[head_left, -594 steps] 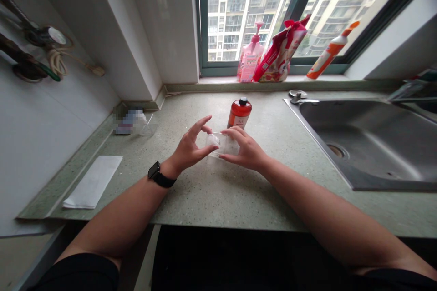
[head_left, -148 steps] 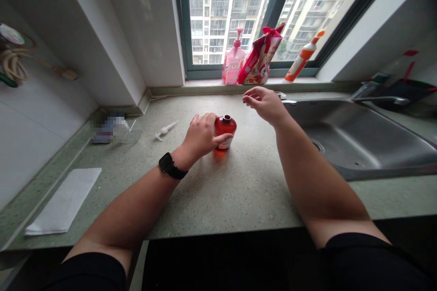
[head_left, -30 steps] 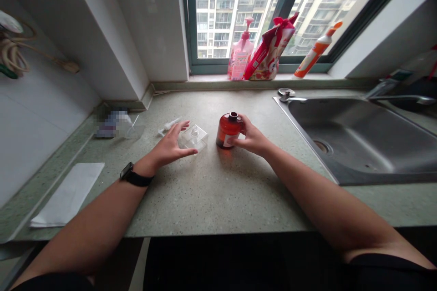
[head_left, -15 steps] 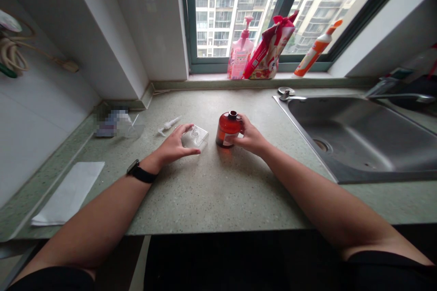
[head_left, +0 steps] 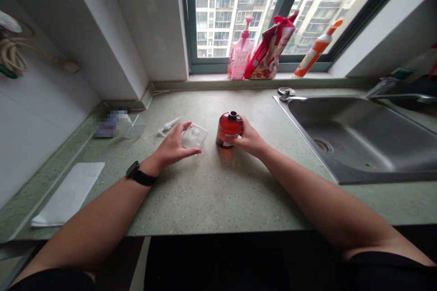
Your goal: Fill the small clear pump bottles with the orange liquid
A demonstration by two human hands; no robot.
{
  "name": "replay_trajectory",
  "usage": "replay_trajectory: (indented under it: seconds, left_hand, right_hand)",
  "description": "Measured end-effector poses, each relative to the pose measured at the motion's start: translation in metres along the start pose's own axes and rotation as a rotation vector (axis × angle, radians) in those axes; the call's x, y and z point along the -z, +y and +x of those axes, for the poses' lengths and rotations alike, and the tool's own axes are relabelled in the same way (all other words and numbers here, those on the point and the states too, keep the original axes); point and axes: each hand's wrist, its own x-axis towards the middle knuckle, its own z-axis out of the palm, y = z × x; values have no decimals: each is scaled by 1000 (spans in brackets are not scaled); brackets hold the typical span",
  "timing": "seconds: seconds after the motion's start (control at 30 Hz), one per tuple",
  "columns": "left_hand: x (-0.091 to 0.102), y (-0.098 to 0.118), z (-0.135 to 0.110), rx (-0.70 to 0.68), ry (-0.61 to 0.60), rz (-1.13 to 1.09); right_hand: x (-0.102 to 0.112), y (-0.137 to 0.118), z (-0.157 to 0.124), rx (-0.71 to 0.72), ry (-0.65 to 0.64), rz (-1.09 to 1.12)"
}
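My left hand [head_left: 177,144] is curved round a clear, square-sided bottle [head_left: 200,142], thumb on the near side and fingers on the far side. The bottle's open round neck faces up towards me. My right hand [head_left: 250,140] grips a reddish-brown amber bottle [head_left: 230,123] by its right side. That bottle is upright on the counter, its dark mouth uncapped, with a pale label low on its front. A white pump top [head_left: 169,125] lies on the counter just beyond my left hand, partly hidden by the fingers.
On the left of the speckled green counter [head_left: 218,195] lies a folded white cloth [head_left: 73,193]. A steel sink [head_left: 358,145] is set in at the right. Along the windowsill stand a pink pump bottle [head_left: 240,57], a red pouch [head_left: 273,50] and an orange-and-white bottle [head_left: 314,52].
The clear bottle has tilted in my left hand, so its neck opening and square top show more plainly. My right hand and the amber bottle have hardly moved.
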Motion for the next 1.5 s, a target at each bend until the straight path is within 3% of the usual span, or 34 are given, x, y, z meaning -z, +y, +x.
replay_trajectory:
  seconds: [0.17, 0.43, 0.83, 1.03, 1.5]
  left_hand:
    - [-2, 6, -1, -75, 42, 58]
    - [-5, 12, -4, -108, -14, 66]
    - [-8, 19, -5, -55, -12, 67]
    - [-11, 23, -5, -58, -33, 86]
    - [-12, 38, -7, -129, 72, 210]
  right_hand:
    - [-1, -1, 0, 28, 22, 37]
    - [8, -7, -2, 142, 76, -41]
    - [28, -32, -4, 183, -75, -262]
    - [27, -38, -7, 218, -93, -339]
    - [25, -38, -8, 314, -189, -386]
